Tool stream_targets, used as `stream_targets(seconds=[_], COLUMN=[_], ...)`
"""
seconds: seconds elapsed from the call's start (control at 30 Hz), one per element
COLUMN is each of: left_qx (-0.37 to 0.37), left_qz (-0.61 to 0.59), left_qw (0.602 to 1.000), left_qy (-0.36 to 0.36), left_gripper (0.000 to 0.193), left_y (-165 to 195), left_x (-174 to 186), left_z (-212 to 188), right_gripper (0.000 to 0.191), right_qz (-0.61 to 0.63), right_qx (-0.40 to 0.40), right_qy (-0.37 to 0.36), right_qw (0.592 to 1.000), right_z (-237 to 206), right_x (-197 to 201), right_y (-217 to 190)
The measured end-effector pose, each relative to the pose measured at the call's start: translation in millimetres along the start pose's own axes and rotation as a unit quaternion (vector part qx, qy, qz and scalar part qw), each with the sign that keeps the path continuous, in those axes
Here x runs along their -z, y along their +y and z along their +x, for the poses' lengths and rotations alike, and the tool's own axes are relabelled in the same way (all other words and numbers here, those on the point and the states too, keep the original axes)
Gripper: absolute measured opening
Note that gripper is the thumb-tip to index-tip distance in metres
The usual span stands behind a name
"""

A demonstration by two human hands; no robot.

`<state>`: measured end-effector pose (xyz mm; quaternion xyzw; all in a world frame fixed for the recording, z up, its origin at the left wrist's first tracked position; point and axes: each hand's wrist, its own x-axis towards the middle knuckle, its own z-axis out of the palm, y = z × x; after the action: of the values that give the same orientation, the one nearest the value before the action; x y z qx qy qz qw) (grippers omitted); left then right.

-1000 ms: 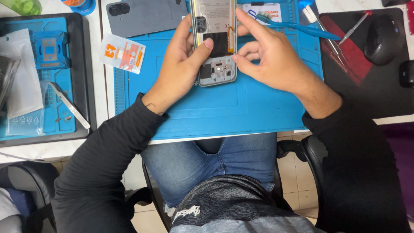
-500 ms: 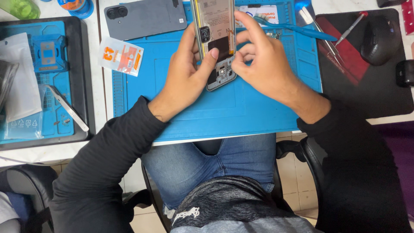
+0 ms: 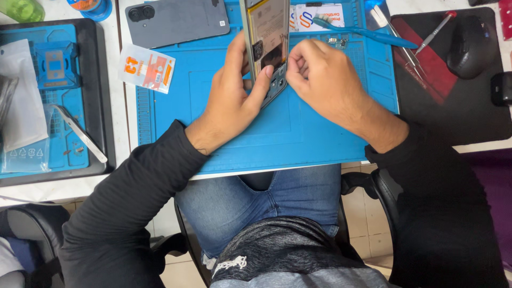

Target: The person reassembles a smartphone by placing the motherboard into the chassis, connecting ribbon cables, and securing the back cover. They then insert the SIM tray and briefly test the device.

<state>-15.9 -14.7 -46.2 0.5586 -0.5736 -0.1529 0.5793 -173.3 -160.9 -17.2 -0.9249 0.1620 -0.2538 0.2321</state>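
Fingers of left hand [image 3: 232,101] grip opened phone [image 3: 268,42] by its edges; right hand [image 3: 322,82] pinches its lower end. Light, stiff, fragile: hold frame edges only.

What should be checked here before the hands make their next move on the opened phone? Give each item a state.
1. Left hand has a firm hold on the opened phone: ok, thumb and fingers wrap its lower edge.
2. Right hand placed at the phone's lower right edge: ok, fingertips meet it.
3. Phone kept over the blue work mat: ok.
4. Grey back cover set aside out of the hands' way: ok, it lies at the mat's upper left.
5. Blue brush and tweezers within reach: ok, just right of the phone.
6. Loose screws or small parts accounted for: cannot tell, too small to see.
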Motion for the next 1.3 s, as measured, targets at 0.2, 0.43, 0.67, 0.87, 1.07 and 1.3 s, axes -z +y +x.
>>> stream_targets(seconds=[0.2, 0.43, 0.67, 0.87, 1.07, 1.3], left_qx=[0.012, 0.071, 0.128, 0.097, 0.095, 0.187], left_qz=[0.012, -0.249, -0.342, -0.322, -0.3, -0.422], left_qw=[1.0, 0.966, 0.931, 0.942, 0.949, 0.887], left_qy=[-0.011, -0.017, -0.006, 0.006, -0.012, -0.032], left_gripper=[0.062, 0.05, 0.053, 0.051, 0.05, 0.049], left_y=[-1, -11, -22, -21, -19, -6], left_x=[1, 10, 20, 21, 20, 29], left_z=[0, 12, 19, 19, 16, 28], right_gripper=[0.015, 0.013, 0.005, 0.019, 0.01, 0.008], right_qz=[-0.002, 0.132, 0.288, 0.252, 0.25, 0.397], right_qx=[0.004, -0.008, -0.054, -0.029, -0.108, -0.064], right_qy=[-0.006, -0.085, -0.133, -0.108, -0.124, -0.212], right_qw=[1.0, 0.988, 0.947, 0.961, 0.954, 0.891], right_z=[2, 10, 13, 13, 13, 12], right_x=[-2, 14, 19, 19, 15, 21], right_y=[0, 12, 18, 14, 17, 23])
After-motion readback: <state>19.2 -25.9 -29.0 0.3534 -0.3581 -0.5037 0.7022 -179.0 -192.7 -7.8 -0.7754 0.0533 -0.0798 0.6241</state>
